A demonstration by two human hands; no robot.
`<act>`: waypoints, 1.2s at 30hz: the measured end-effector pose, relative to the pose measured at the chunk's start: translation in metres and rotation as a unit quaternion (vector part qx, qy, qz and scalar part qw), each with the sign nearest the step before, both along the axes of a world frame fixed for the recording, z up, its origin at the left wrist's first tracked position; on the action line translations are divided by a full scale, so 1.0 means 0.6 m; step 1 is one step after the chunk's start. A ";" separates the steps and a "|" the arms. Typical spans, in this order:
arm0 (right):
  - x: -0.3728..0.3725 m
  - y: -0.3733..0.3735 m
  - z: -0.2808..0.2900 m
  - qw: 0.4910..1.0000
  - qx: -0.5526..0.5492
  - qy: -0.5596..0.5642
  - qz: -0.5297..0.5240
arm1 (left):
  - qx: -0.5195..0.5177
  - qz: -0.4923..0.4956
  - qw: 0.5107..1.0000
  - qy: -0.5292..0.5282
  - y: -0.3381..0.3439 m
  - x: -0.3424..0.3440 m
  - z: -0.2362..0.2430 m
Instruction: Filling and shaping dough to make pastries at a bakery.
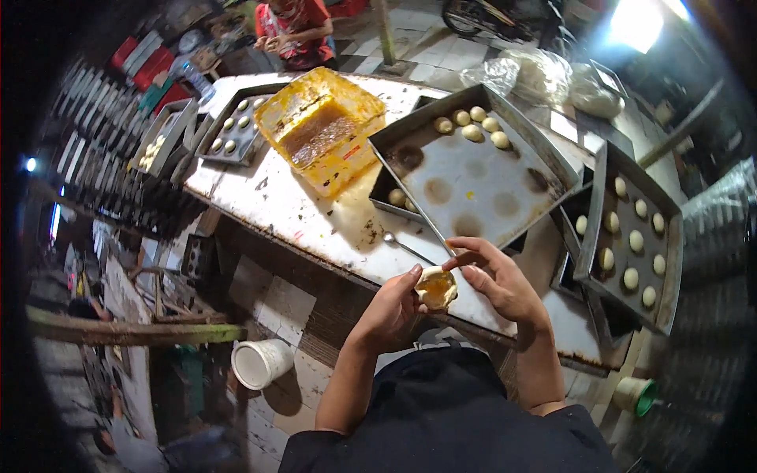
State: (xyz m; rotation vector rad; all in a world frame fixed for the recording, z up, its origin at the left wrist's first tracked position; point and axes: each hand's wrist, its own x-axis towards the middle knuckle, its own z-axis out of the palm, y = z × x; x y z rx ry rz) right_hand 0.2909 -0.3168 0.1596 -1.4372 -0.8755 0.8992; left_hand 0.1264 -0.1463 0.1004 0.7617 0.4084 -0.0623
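Observation:
In front of my body, my left hand [388, 306] is closed around a flattened round of pale dough [446, 300]. A shiny orange-brown filling [434, 291] lies in the dough's hollow. My right hand [505, 285] curves beside it, thumb and fingers apart, with fingertips at the dough's upper right edge; whether they touch is hard to tell. Just beyond my hands a spoon [408, 250] lies on the white table. Farther off stands a yellow plastic tub [322, 177] holding brown filling. At its right, a large metal tray [505, 229] bears several dough balls [471, 132] along its far side.
Stacked trays with dough balls [635, 240] stand at the right; another dough tray [236, 154] is at the far left. The white table [236, 193] has a worn edge. A white bucket [263, 364] is on the floor. Another person [295, 35] stands beyond the table.

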 end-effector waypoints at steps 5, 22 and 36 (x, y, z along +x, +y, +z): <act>0.091 0.023 -0.012 0.998 0.015 0.028 -0.062 | -0.002 0.077 0.997 0.024 0.006 0.000 0.004; 0.248 0.114 -0.254 0.942 -0.220 -0.208 -0.148 | -0.032 0.306 0.950 0.045 0.012 -0.137 -0.084; 0.183 0.089 -0.220 0.763 -0.354 -0.540 -0.038 | 0.010 0.274 0.961 0.019 0.017 -0.179 -0.043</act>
